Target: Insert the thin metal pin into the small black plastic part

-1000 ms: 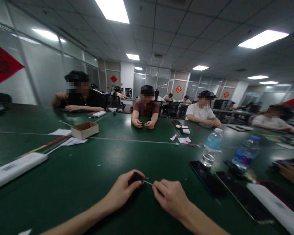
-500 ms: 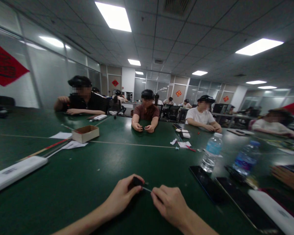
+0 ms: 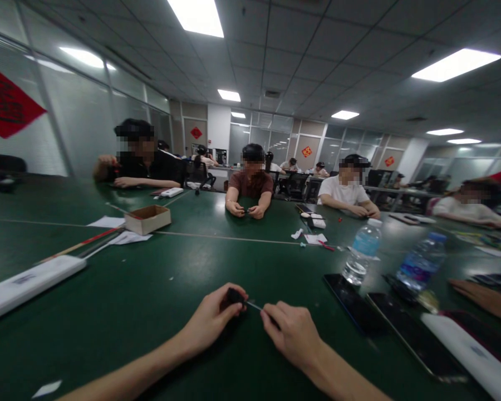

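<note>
My left hand (image 3: 212, 314) is closed around the black handle of what looks like a small screwdriver (image 3: 235, 296). Its thin metal shaft points right and slightly down across the gap between my hands. At the far end of the shaft, the thumb and fingers of my right hand (image 3: 294, 331) are pinched together, hiding the tip. Both hands are held low over the green table (image 3: 217, 264), close in front of me.
To the right are a water bottle (image 3: 362, 252), a blue-capped bottle (image 3: 421, 262), phones (image 3: 415, 334) and a white box (image 3: 471, 348). On the left lie a white power strip (image 3: 33, 287) and an open cardboard box (image 3: 148, 221). Several people sit beyond, one directly opposite (image 3: 250, 184).
The head view has tipped slightly downward, bringing a paper scrap into sight at the lower left. Both hands keep their hold, with a little more of the shaft showing between them.
</note>
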Demonstrator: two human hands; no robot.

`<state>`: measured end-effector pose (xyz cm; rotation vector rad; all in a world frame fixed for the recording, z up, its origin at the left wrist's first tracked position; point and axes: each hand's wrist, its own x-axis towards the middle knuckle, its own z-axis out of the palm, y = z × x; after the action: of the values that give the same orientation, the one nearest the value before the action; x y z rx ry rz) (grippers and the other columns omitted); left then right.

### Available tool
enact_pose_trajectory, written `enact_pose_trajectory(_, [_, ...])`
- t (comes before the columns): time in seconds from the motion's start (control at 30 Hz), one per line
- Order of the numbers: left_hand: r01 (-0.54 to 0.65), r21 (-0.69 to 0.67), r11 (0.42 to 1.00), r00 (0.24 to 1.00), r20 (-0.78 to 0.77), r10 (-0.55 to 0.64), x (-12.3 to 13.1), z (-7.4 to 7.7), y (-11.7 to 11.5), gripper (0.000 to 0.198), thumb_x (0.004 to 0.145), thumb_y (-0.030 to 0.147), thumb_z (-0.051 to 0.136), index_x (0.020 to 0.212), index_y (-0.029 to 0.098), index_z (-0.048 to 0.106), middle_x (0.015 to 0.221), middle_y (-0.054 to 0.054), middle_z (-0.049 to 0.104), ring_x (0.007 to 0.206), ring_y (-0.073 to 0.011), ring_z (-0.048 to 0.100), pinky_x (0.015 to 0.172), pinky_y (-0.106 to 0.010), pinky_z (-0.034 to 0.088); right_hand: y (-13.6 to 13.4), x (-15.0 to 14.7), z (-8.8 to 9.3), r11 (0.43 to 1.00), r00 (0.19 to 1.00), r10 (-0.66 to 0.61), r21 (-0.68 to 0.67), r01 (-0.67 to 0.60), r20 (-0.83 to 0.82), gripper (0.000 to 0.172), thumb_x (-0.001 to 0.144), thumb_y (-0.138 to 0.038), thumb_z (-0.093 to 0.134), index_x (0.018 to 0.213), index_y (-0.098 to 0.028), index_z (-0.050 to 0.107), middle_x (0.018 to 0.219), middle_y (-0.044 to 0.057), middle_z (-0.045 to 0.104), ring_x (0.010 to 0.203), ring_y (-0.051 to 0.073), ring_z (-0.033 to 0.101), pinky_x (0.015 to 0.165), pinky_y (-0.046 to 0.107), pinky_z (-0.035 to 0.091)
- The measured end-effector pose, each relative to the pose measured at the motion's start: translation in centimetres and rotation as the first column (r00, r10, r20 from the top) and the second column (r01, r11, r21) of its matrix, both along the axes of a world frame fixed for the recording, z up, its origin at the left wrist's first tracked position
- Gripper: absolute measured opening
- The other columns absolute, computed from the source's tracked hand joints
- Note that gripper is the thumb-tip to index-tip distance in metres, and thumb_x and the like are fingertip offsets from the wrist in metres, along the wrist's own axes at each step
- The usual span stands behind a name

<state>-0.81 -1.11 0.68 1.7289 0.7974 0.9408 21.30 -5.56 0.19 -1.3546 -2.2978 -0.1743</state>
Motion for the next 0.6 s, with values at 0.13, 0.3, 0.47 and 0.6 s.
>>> enact_pose_trajectory(0.13, [-0.001,-0.006,1.000,1.000,0.002,0.001,0.03,0.06,-0.15,0.020,0.084,0.022,0.052,0.103,0.018,0.055,0.099,-0.006,0.063,0.088,-0.0181,0.061,0.079,-0.032,0.047,-0.01,-0.07,0.09,1.000,1.000,0.007,0.000,-0.007,-0.005,0.023,0.095,-0.027,0.039,0.095,-0.022,0.062,0.075,0.001,0.060,0.062,0.011,0.055,0.058,0.022,0.035])
enact_pose_trajectory(0.3, [0.014,-0.019,1.000,1.000,0.007,-0.014,0.07,0.26,-0.36,0.020,0.085,0.023,0.051,0.103,0.018,0.055,0.100,-0.006,0.063,0.089,-0.0180,0.061,0.081,-0.033,0.047,0.00,-0.08,0.04,1.000,1.000,0.011,0.027,-0.011,0.003,0.024,0.095,-0.027,0.040,0.095,-0.021,0.063,0.074,0.002,0.060,0.062,0.012,0.055,0.057,0.023,0.035])
enact_pose_trajectory(0.47, [0.019,-0.016,1.000,1.000,0.016,-0.019,0.11,0.34,-0.48,0.019,0.085,0.023,0.051,0.103,0.019,0.053,0.104,-0.007,0.063,0.089,-0.0179,0.061,0.081,-0.033,0.047,0.09,0.01,-0.05,1.000,1.000,0.015,0.020,-0.015,0.022,0.024,0.095,-0.027,0.039,0.096,-0.022,0.063,0.075,0.001,0.060,0.063,0.012,0.055,0.057,0.023,0.034])
enact_pose_trajectory(0.6, [0.016,0.009,1.000,1.000,0.007,-0.016,0.10,0.33,-0.63,0.017,0.087,0.023,0.049,0.103,0.019,0.052,0.106,-0.007,0.062,0.090,-0.0176,0.060,0.081,-0.032,0.047,0.03,0.10,-0.07,0.998,0.998,0.055,0.012,-0.055,0.030,0.024,0.095,-0.026,0.039,0.097,-0.021,0.062,0.076,0.002,0.060,0.064,0.012,0.054,0.058,0.023,0.034])
